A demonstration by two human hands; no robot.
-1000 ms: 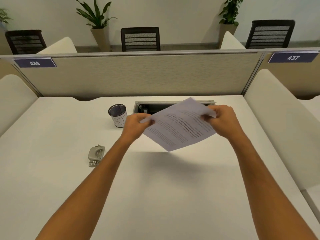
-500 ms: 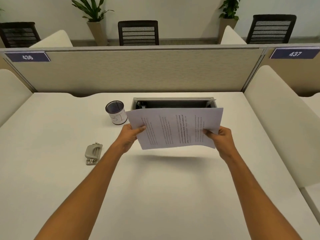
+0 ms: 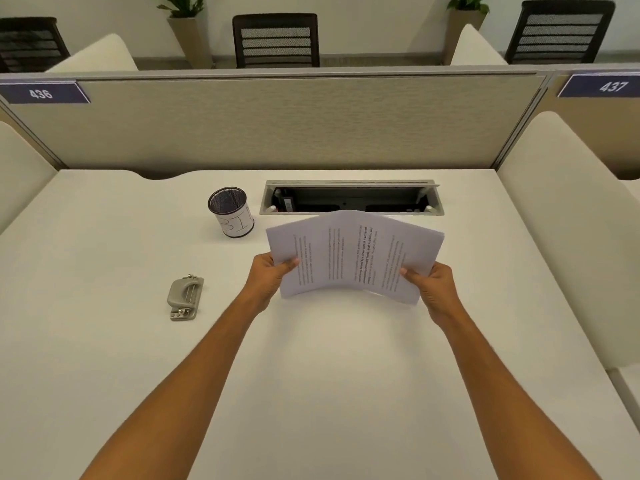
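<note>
A thin stack of printed paper sheets (image 3: 349, 254) hangs above the middle of the white desk (image 3: 311, 375), turned sideways so the text lines run vertically. The sheets arch upward in the middle. My left hand (image 3: 268, 277) pinches the left lower edge, thumb on top. My right hand (image 3: 434, 285) pinches the right lower edge the same way. A grey hole punch (image 3: 185, 297) lies on the desk to the left of my left forearm.
A black mesh cup labelled "BIN" (image 3: 231, 212) stands at the back left of centre. Behind the paper is an open cable tray (image 3: 349, 199) set into the desk. A beige partition (image 3: 294, 123) closes the far side; padded dividers flank both sides.
The paper turned from tilted to level and sideways, came lower and nearer to me, and now bows upward in the middle as my hands hold its two sides.
</note>
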